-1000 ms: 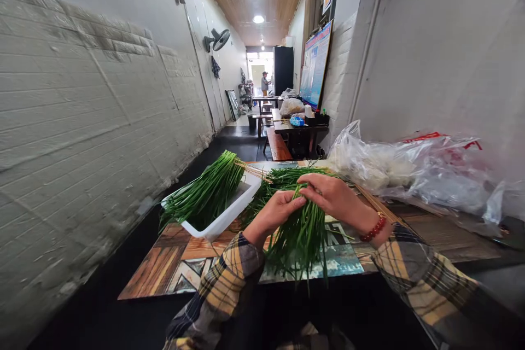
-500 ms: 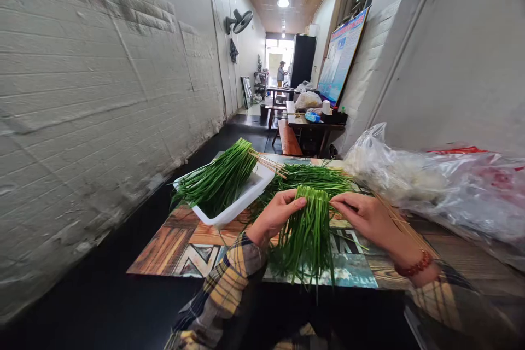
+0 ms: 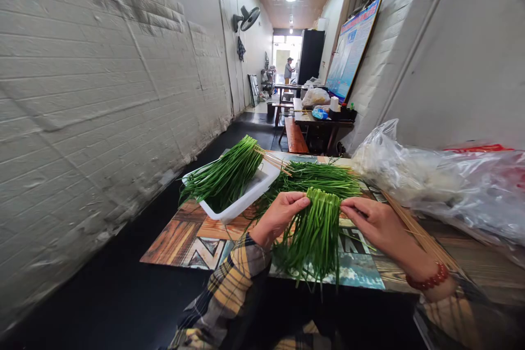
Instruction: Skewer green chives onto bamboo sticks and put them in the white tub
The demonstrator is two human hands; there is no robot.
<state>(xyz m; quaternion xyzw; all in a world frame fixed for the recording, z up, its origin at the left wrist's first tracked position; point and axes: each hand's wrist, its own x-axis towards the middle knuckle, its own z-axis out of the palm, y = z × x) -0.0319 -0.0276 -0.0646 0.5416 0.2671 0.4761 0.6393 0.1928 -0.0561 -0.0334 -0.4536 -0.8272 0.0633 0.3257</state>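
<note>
A row of green chives hangs upright over the table's front edge, its pale cut ends lined up at the top. My left hand pinches the row's left end between thumb and fingers. At the right end, my right hand is closed in a pinch by the cut ends; a skewer through them is too small to make out. Behind, loose chives lie on the table. On the left, skewered chives rest in a white tray, with bare skewer ends sticking out to the right.
Long bamboo skewers lie beyond my right forearm. Clear plastic bags cover the table's right side. The patterned tabletop ends close in front of me. Further back stand a bench, another table and a person.
The view has shifted slightly, so the scene sits a little further right. Both hands keep their pinch at the two ends of the chives, which hang nearly as before.
</note>
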